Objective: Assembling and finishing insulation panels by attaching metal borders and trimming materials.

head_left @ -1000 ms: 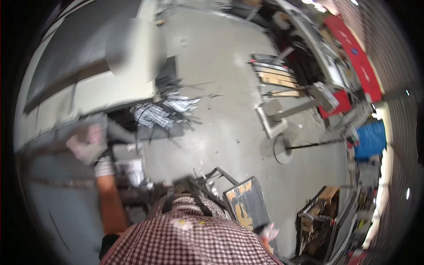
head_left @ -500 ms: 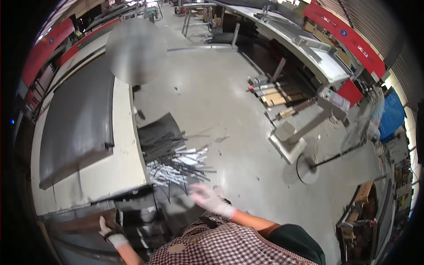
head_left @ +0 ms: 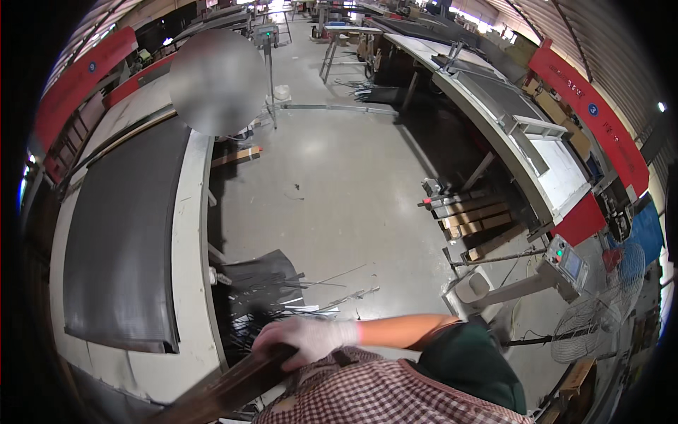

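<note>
White-gloved hand (head_left: 305,338), dark brown strip (head_left: 226,389), red-checked shirt (head_left: 395,396)

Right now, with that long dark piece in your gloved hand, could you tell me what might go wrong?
The right hand grips only one part of the long dark strip, so it could slip or swing against the white worktable. Thin metal offcuts lie scattered on the floor beside the table, a likely trip or snag hazard. The left hand is out of view, so I cannot tell whether it supports the strip.
</note>
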The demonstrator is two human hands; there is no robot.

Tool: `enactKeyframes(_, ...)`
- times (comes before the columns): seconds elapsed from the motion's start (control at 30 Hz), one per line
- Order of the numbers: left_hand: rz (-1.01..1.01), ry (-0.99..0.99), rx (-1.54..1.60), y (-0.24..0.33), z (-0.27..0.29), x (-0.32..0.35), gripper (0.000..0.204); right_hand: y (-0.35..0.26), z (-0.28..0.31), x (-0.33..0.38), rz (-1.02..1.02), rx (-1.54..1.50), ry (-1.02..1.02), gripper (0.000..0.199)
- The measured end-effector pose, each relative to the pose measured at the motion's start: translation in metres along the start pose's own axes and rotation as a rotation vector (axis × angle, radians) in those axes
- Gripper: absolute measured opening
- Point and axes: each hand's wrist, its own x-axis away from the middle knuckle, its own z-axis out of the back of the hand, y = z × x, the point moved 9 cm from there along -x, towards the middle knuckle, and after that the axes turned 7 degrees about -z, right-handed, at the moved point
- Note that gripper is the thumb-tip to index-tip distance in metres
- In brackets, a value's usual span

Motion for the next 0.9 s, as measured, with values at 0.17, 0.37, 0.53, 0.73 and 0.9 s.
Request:
enactKeyframes(0.17, -0.148, 0.05, -0.021, -0.051, -0.025, -0.1, 0.066, 0.023, 0.184, 0.001, -0.066, 0.354, 0.185, 0.055)
enactKeyframes(0.37, -0.249, -0.028, -0.026, -0.12, -0.092, -0.234, 0.065, 0.103, 0.312, -0.042, -0.31, 1.168, -0.009, 0.05)
enactKeyframes(0.53, -0.397, -0.048, -0.135, -0.177, -0.136, -0.337, 0.065, 0.139, 0.333, -0.161, -0.068, 0.593, -0.081, 0.069)
enactKeyframes(0.73, -0.303, -0.162, 0.354, -0.198, -0.199, -0.463, 0.079, 0.172, 0.45, -0.25, -0.277, 0.287, -0.38, 0.075)
enactKeyframes(0.9, -0.388, 0.369, 0.334, -0.191, -0.175, -0.601, 0.048, 0.194, 0.537, -0.306, -0.278, 0.217, -0.398, 0.077)
